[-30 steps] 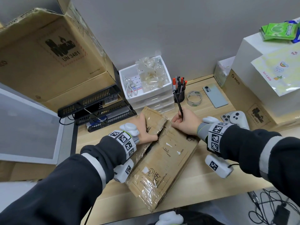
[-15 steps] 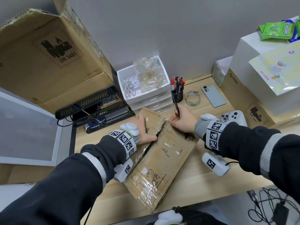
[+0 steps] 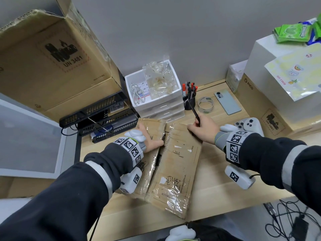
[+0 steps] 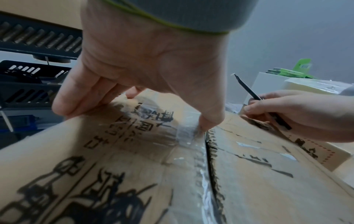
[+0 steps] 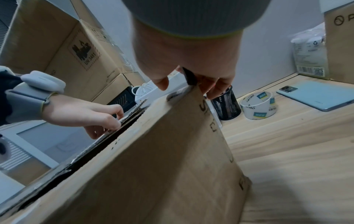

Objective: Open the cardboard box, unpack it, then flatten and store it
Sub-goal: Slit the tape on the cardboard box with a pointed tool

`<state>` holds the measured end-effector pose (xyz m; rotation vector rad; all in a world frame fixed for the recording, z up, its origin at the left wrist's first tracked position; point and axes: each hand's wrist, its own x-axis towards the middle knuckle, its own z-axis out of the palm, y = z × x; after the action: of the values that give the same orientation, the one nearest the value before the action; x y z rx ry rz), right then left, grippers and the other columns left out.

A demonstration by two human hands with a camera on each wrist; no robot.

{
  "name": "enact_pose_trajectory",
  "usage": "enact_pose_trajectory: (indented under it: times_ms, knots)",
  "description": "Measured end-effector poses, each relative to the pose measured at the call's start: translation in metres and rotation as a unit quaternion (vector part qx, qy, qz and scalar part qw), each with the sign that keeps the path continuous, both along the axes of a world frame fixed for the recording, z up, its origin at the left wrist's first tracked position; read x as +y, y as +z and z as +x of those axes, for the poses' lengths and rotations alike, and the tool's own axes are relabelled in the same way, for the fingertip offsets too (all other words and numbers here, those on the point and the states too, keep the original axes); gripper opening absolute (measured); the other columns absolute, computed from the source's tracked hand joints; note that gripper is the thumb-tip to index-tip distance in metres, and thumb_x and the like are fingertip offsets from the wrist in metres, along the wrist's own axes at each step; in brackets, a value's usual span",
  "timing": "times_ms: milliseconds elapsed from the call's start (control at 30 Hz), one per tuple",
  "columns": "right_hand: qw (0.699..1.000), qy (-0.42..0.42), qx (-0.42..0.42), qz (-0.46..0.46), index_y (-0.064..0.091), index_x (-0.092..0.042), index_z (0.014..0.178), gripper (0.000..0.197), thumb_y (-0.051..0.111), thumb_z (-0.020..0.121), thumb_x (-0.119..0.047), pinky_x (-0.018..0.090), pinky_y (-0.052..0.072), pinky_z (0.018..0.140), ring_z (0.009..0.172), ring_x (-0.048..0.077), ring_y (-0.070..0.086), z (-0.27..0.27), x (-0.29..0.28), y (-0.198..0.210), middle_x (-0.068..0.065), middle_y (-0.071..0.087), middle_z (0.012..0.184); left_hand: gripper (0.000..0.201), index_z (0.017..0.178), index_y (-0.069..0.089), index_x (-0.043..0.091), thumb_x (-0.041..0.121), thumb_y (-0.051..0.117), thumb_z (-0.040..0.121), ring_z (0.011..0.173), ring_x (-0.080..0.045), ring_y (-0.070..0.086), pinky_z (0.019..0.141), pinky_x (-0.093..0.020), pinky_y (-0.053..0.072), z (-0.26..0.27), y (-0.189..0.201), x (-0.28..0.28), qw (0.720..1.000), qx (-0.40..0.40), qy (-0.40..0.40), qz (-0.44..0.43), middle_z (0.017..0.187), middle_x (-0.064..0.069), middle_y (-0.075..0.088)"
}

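A worn brown cardboard box (image 3: 175,164) with clear tape lies on the wooden desk. Its two top flaps are parted along a dark slit (image 4: 208,159). My left hand (image 3: 151,134) grips the left flap, the thumb (image 4: 210,121) pressed at the slit and the fingers over the flap's far edge. My right hand (image 3: 199,127) rests on the far corner of the right flap (image 5: 153,159). It holds a thin black pen-like tool (image 3: 194,113) whose tip points up and away. The inside of the box is hidden.
Just behind the box stand a white drawer unit (image 3: 156,108), a mesh pen cup (image 3: 189,103), a tape roll (image 3: 205,105) and a phone (image 3: 227,101). A white controller (image 3: 250,124) and a Pico carton (image 3: 257,105) sit right. Black trays (image 3: 104,119) and a big carton (image 3: 52,66) stand left.
My right hand with the tool has moved off the far end of the seam onto the right flap's far corner, and the slit between the flaps gapes wider. The left hand stays put.
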<state>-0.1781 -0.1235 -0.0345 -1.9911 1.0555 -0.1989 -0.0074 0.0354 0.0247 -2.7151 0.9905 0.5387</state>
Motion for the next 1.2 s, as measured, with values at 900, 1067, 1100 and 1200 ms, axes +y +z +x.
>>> enact_pose_trajectory:
  times_ms: [900, 1067, 1100, 1200]
  knots:
    - [0.978, 0.163, 0.054, -0.118, 0.039, -0.022, 0.085, 0.043, 0.076, 0.078, -0.043, 0.028, 0.029, 0.055, 0.07, 0.015, 0.045, -0.001, 0.022, -0.003, -0.009, 0.041, 0.076, 0.039, 0.101, 0.049, 0.015, 0.05, 0.059, 0.089, 0.074, -0.021, 0.059, 0.069, -0.032, 0.051, 0.034, 0.001, 0.033, 0.998, 0.002, -0.055, 0.038, 0.078, 0.001, 0.056]
    - [0.971, 0.177, 0.048, -0.151, 0.038, -0.018, 0.087, 0.035, 0.071, 0.084, -0.028, 0.029, 0.03, 0.067, 0.08, 0.019, 0.045, 0.022, 0.021, 0.001, -0.001, 0.045, 0.088, 0.041, 0.075, 0.054, 0.014, 0.042, 0.047, 0.104, 0.065, -0.016, 0.049, 0.059, -0.026, 0.033, 0.038, -0.005, 0.037, 0.996, 0.026, -0.033, 0.083, 0.074, 0.0, 0.054]
    - [0.968, 0.182, 0.056, -0.162, 0.039, -0.017, 0.088, 0.032, 0.069, 0.086, -0.026, 0.03, 0.032, 0.069, 0.082, 0.021, 0.047, 0.027, 0.022, 0.003, 0.001, 0.046, 0.09, 0.04, 0.089, 0.061, 0.011, 0.043, 0.044, 0.105, 0.08, -0.02, 0.058, 0.069, -0.025, 0.036, 0.039, -0.008, 0.039, 0.994, 0.038, -0.028, 0.099, 0.089, -0.005, 0.062]
    - [0.957, 0.202, 0.075, -0.192, 0.041, -0.017, 0.089, 0.022, 0.061, 0.089, -0.024, 0.032, 0.04, 0.072, 0.089, 0.024, 0.051, 0.035, 0.025, 0.007, 0.002, 0.044, 0.094, 0.041, 0.12, 0.06, 0.01, 0.042, 0.037, 0.107, 0.112, -0.024, 0.057, 0.085, -0.023, 0.041, 0.038, -0.005, 0.04, 0.988, 0.058, -0.018, 0.142, 0.12, -0.011, 0.061]
